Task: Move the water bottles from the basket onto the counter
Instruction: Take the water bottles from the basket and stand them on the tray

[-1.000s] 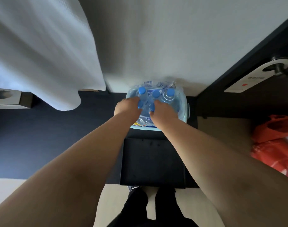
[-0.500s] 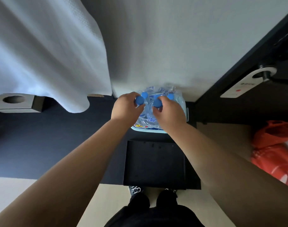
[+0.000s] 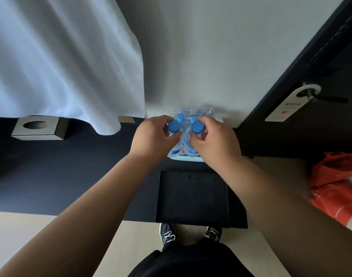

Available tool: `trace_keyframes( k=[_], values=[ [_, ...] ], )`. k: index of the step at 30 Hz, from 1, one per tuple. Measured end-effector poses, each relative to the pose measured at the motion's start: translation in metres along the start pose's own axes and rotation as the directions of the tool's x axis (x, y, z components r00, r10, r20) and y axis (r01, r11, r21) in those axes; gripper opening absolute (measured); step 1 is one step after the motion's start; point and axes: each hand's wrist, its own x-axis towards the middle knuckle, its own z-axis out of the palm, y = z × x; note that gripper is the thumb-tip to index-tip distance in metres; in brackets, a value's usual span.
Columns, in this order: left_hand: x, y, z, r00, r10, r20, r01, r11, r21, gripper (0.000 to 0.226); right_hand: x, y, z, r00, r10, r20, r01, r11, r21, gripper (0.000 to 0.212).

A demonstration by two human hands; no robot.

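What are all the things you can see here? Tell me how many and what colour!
water bottles: at least four blue caps showing, clear with blue labels, standing in the basket
basket: one, pale blue, on the counter by the wall
counter: one, black, along the wall
tissue box: one, grey, far left on the counter
tray: one, black, at the counter's front edge
towel: one, white, hanging at upper left
door: one, black, at right
door tag: one, white with a red dot, on the door handle
bag: one, orange-red, at right
shoes: two, black, on the floor
left hand: grips one bottle below its cap
right hand: grips another
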Motion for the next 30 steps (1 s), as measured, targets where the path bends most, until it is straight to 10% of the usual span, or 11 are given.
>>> trace_keyframes(
  k=[13,30],
  values=[
    [-0.081,-0.082,0.082,0.792,-0.449,0.414,0.432,0.891,0.140,0.011,-0.077,0.065,0.097,0.841,0.258,0.476,-0.282,0.959,-0.021,0.017],
    [-0.070,-0.179,0.203,0.676,-0.654,0.341,0.530,0.752,0.393,0.032,-0.049,0.152,0.230,0.624,0.564,0.541,-0.533,0.813,-0.232,0.033]
  ],
)
